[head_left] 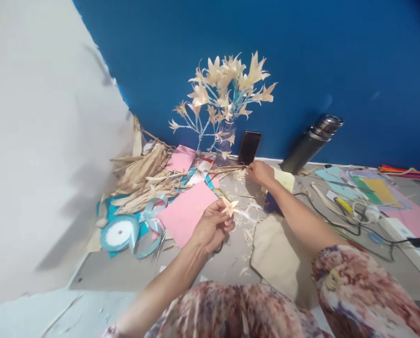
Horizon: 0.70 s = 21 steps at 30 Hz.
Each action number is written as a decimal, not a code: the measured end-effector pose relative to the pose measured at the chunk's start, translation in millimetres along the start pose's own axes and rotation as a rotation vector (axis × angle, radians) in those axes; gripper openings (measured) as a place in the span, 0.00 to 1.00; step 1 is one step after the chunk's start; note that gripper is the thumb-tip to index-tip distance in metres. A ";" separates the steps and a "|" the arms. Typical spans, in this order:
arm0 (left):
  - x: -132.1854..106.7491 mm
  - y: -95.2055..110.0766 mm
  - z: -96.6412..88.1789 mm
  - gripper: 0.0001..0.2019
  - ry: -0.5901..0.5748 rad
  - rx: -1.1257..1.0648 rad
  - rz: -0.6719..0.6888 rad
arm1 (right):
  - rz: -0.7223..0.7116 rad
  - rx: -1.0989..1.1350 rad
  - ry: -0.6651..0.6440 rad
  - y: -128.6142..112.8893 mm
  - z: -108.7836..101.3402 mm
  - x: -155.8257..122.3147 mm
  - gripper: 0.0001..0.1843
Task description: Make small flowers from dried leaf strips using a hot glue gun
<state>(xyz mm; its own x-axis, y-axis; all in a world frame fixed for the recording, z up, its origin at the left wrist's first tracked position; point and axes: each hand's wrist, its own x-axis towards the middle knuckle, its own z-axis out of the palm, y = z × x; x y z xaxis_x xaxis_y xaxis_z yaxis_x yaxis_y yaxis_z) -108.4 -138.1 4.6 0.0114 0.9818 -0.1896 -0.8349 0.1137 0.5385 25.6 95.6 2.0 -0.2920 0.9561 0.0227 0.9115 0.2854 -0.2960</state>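
My left hand (pixel 212 227) is closed in a pinch on a small cream husk flower (pixel 230 205) held just above the grey table (pixel 100 274). My right hand (pixel 260 172) reaches far forward, fingers curled on thin dry husk strips (pixel 231 169) lying near the base of a glass vase (pixel 227 137). The vase holds a bouquet of cream husk flowers (pixel 227 89) on blue stems. A dark phone (pixel 249 147) leans on the blue wall just beside my right hand.
A pile of dried husks (pixel 146 180) lies at the left with pink paper (pixel 187 211) and a roll of light blue ribbon (pixel 120 233). A dark flask (pixel 310 143) leans at the wall. Coloured sheets (pixel 372 190), cables and a power strip (pixel 412 244) fill the right side.
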 end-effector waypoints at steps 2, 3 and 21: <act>-0.4 0.1 0.6 0.16 -0.001 0.007 0.002 | -0.002 -0.049 0.023 2.7 -5.1 -0.3 0.10; -0.3 0.0 0.7 0.16 -0.004 0.011 0.002 | -0.006 -0.066 0.033 4.5 -7.8 -0.9 0.12; 9.4 -2.5 -8.1 0.15 0.040 0.013 0.007 | -0.062 1.457 -0.019 35.6 -55.9 -79.9 0.24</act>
<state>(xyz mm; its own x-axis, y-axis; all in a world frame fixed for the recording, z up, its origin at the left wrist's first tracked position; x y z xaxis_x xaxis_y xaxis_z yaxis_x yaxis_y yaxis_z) -110.7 -130.4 -5.2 -0.0169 0.9758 -0.2179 -0.8275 0.1086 0.5508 97.6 33.1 43.1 -0.3333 0.9408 0.0623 -0.1938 -0.0037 -0.9810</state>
